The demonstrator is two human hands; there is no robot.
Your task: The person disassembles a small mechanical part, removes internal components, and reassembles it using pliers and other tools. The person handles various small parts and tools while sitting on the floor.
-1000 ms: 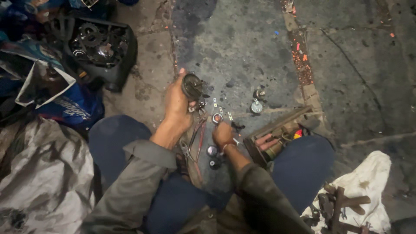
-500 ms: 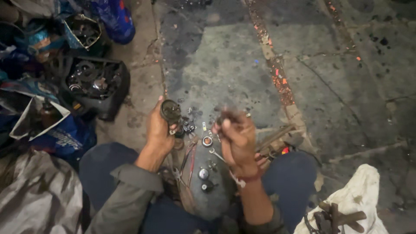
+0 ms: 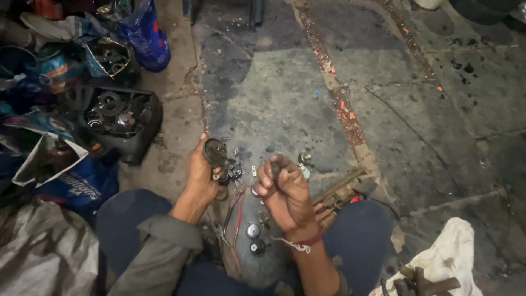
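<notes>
The left hand (image 3: 198,178) is closed around a round dark metal part (image 3: 215,152), raised above the floor (image 3: 274,98). The right hand (image 3: 286,194) is curled shut on a small dark piece (image 3: 275,164). Judging by the screws and small fittings (image 3: 253,238) loose between and below the hands, the work looks mid-way, with parts not yet fitted.

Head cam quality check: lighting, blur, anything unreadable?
Head view: dim, uneven light; the left clutter pile sinks into shadow. Left hand and its round dark part read sharp enough; the small piece in the right hand is too dark to identify. No glare.

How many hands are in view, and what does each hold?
2. The left hand grips a round dark metal part; the right hand, beside it, is closed around a small dark piece, mostly hidden.
</notes>
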